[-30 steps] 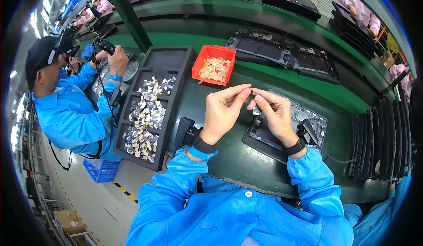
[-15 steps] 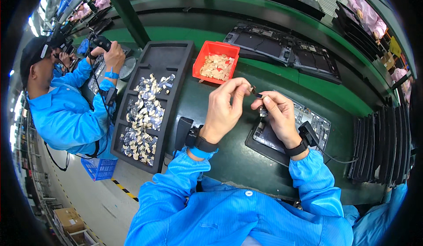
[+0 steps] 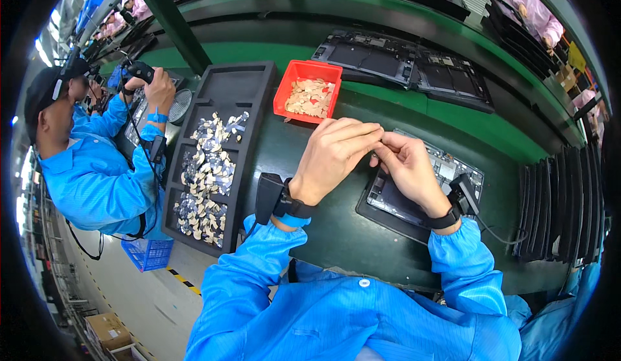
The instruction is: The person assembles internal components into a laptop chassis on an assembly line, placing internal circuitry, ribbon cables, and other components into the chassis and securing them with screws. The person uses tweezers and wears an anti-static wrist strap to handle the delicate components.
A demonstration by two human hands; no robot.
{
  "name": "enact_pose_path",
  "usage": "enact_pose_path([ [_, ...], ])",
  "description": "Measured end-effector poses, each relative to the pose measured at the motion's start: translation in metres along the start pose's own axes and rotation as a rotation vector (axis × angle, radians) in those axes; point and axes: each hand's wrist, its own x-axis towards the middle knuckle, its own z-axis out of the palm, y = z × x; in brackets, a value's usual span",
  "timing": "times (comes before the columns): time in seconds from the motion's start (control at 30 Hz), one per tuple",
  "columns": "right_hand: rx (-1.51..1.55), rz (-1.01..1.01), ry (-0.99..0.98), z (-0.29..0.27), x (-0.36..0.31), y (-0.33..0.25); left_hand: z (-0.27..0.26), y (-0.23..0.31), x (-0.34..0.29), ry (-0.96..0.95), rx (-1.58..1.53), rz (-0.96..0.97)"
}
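Above an opened electronic device chassis (image 3: 464, 172), my two hands meet at the fingertips. My right hand (image 3: 409, 167) is closed in a pinch on a small dark flex cable (image 3: 374, 157), most of it hidden by the fingers. My left hand (image 3: 336, 157) is closed too, its fingertips pressed against those of the right; whatever lies between them is hidden. Beneath the chassis is a black pad (image 3: 388, 224). Beyond my left hand stands a red bin (image 3: 279, 97) with many beige paper-like pieces (image 3: 312, 97).
A black compartment tray (image 3: 226, 89) at left holds many small beige-and-dark parts (image 3: 210, 167). More opened chassis (image 3: 369, 57) lie at the back. Black panels (image 3: 559, 206) stand in a row at right. A co-worker in blue (image 3: 103, 173) works at far left.
My hands have come together, and the left now covers more of the small part. The dark strip that showed between the fingertips is mostly hidden. The view has shifted slightly.
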Motion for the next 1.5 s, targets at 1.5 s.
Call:
enact_pose_path([
  [1.5,0.261,-0.225,0.338,-0.031,-0.042,-0.007,0.031,0.056,0.021,-0.487,-0.650,-0.737],
])
